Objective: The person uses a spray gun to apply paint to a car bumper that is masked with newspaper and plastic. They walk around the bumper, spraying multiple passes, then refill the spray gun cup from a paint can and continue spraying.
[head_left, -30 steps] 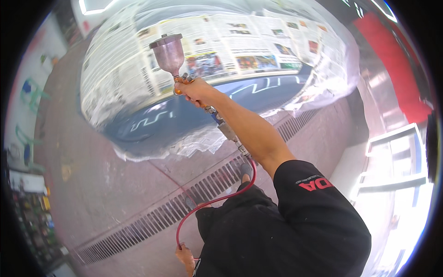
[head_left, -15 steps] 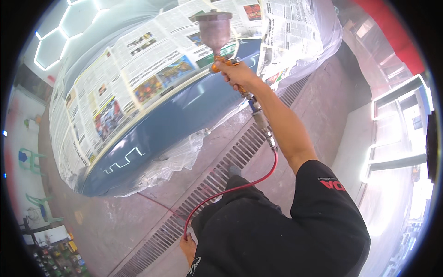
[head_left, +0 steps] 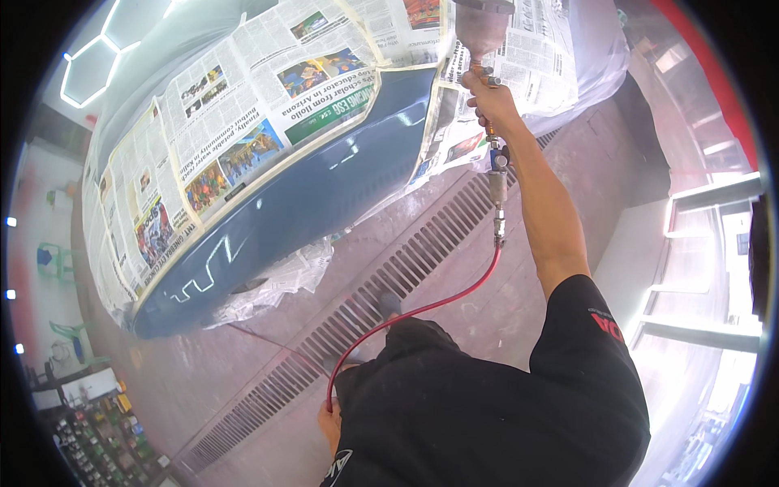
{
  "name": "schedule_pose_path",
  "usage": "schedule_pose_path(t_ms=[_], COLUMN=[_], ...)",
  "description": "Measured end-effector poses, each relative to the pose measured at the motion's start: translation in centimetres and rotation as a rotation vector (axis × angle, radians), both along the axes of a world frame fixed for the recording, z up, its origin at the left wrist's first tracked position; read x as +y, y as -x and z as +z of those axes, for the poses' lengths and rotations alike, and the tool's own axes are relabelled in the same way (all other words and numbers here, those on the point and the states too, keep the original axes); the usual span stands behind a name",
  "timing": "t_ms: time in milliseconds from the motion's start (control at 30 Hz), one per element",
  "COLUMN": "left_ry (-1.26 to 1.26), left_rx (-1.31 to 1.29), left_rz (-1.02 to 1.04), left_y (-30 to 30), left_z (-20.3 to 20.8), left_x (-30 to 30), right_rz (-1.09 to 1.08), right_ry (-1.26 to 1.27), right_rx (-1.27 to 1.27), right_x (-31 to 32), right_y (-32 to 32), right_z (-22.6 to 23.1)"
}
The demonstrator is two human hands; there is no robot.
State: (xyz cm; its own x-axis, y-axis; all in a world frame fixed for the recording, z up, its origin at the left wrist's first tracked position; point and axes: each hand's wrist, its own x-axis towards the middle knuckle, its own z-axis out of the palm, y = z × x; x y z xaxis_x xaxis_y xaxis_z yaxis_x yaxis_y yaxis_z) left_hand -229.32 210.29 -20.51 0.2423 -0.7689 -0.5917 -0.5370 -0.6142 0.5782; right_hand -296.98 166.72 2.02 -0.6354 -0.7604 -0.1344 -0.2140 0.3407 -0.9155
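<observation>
My right hand (head_left: 492, 101) is wrapped round the handle of a spray gun (head_left: 482, 36), whose cup stands on top at the upper edge of the view. From the gun's lower end a metal coupling (head_left: 498, 187) leads into a red air hose (head_left: 430, 307). Low at my left side, my left hand (head_left: 329, 424) is closed on that hose. Left of the gun stretches a glossy blue-grey car panel (head_left: 292, 195), reflecting a zigzag of light. Newspaper sheets (head_left: 243, 105) taped along its edges cover the surroundings. The gun is over the papered part at the panel's right end.
A long slotted floor grate (head_left: 422, 252) runs diagonally beneath me. Clear plastic sheeting (head_left: 596, 49) wraps the car's far side. Green plastic chairs (head_left: 55, 261) and a crowd of small containers (head_left: 101, 434) stand at the left. Bright window frames (head_left: 698, 333) line the right.
My right hand and the spray gun have moved right and farther away, from over the panel to past its right end. My left hand still holds the hose.
</observation>
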Motion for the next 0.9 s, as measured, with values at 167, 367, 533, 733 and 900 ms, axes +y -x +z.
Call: schedule_pose_path(t_ms=[167, 367, 533, 733, 900], left_ry=[0.136, -0.015, 0.041, 0.026, -0.075], left_rx=[-0.037, -0.062, -0.032, -0.120, -0.138], left_rz=[0.031, 0.127, 0.106, -0.012, 0.023], left_y=[1.9, 4.3, 3.0, 3.4, 5.7], left_z=[-0.6, 3.2, 0.7, -0.5, 0.4], left_x=[1.7, 0.9, 2.6, 1.4, 0.0], right_rz=[0.150, 0.336, 0.460, 0.284, 0.135], right_ry=[-0.020, -0.162, -0.151, -0.185, -0.128], right_rx=[-0.051, -0.197, -0.274, -0.075, 0.060], right_x=[-0.6, -1.2, -1.7, -4.5, -5.1], right_y=[-3.4, -10.7, -11.1, -1.9, 3.4], right_z=[0.3, 1.1, 3.1, 2.5, 3.6])
